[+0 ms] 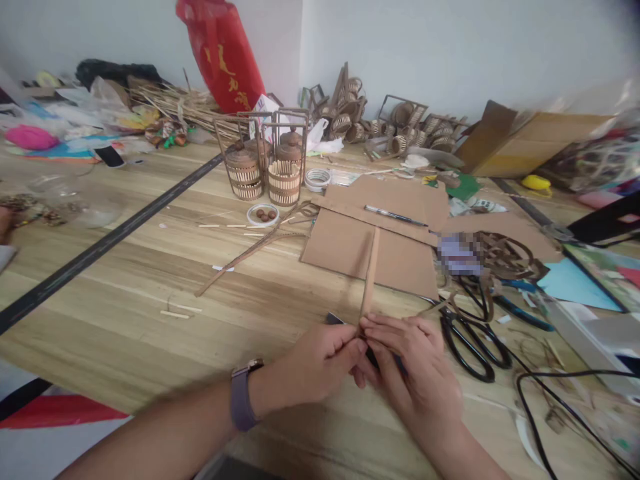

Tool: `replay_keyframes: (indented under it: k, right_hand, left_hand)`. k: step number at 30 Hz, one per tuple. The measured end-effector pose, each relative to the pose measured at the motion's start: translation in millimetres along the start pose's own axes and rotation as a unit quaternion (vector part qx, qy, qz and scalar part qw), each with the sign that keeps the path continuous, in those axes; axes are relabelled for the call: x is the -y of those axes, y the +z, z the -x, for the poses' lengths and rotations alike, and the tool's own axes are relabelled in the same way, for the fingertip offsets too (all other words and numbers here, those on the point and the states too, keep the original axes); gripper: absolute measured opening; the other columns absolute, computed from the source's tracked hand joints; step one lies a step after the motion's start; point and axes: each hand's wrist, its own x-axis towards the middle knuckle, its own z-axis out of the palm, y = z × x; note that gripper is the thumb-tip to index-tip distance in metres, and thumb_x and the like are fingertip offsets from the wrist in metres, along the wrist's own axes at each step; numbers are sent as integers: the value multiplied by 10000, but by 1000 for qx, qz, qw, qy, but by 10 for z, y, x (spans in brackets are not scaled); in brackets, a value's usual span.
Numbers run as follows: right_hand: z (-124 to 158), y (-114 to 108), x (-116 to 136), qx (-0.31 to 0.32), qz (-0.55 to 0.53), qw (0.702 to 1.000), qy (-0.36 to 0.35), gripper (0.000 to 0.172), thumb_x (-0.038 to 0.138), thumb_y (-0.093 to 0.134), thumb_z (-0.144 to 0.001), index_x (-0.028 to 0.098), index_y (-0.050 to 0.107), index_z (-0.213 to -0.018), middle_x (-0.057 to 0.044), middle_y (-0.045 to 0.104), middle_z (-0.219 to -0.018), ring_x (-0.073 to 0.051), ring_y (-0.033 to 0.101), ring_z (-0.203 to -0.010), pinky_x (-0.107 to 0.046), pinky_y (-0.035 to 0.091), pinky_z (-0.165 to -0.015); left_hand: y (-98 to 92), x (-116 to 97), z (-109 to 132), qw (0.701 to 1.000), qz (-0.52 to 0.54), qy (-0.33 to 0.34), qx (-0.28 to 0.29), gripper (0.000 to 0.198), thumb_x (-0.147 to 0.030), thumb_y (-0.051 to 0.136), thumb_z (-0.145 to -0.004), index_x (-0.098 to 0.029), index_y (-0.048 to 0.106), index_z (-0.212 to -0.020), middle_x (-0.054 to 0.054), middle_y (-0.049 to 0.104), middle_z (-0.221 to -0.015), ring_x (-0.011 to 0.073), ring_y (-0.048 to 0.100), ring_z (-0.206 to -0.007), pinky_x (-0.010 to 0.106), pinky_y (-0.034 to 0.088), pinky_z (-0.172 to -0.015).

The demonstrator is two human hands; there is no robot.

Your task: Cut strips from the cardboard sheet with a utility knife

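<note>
My left hand [320, 363] and my right hand [415, 373] meet near the table's front edge, both pinched on the near end of a long narrow cardboard strip [371, 270]. The strip points away from me and lies over flat brown cardboard sheets [345, 247]. A small dark object [334, 319] lies under my fingers, mostly hidden. My left wrist wears a watch with a purple band [241, 399].
Black scissors [470, 340] and a black cable [545, 413] lie right of my hands. Small woven cardboard lanterns [265, 170] stand mid-table, with more cardboard craft pieces [400, 123] by the wall. A red bag [223, 53], a pen [395, 215] and loose sticks [175, 312] are around.
</note>
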Motion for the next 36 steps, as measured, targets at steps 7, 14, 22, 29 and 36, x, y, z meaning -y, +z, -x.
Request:
replay_keyframes:
  k: [7,14,22,29,36]
  right_hand:
    - [38,-8,12,-9,-70,991,115,116,223,553,-974,276,656,-979,9,781,-907,-163,726,-860,-330,511,-816]
    - [39,-25,54,-30,-150,961,232,169,244,531,-990,262,675,-902,6,764,-832,-134,724,-722,-239,562,-638]
    - [20,-2,39,-3,-25,1000,19,130,195,555,-964,249,628,-1056,-31,792,-930,-186,746,-867,-356,519,-822]
    - [16,33,-5,8,1,1000,-12,90,183,558,-964,217,618,-1022,-49,787,-946,-178,736,-917,-359,492,-881]
    - [8,-13,21,1,-7,999,36,117,182,561,-946,264,634,-989,-6,793,-906,-182,743,-824,-365,493,-807]
  left_hand:
    - [-11,48,21,998,-59,18,15,476,-466,346,-1025,-141,643,-842,99,748,-799,138,628,-673,233,480,-658]
    - [-62,12,16,991,-119,44,35,421,-384,355,-1016,-143,652,-839,80,725,-808,146,636,-723,239,461,-684]
    - [-27,82,-32,997,78,-17,15,692,-779,436,-886,-121,624,-985,44,625,-780,118,548,-648,220,437,-602]
    - [-18,106,-31,1000,18,-17,-17,599,-697,417,-945,-134,604,-860,43,624,-731,123,540,-631,228,416,-584]
    - [-14,76,-6,1000,-26,0,-9,459,-493,408,-1010,-135,638,-837,58,685,-773,121,600,-672,208,444,-617]
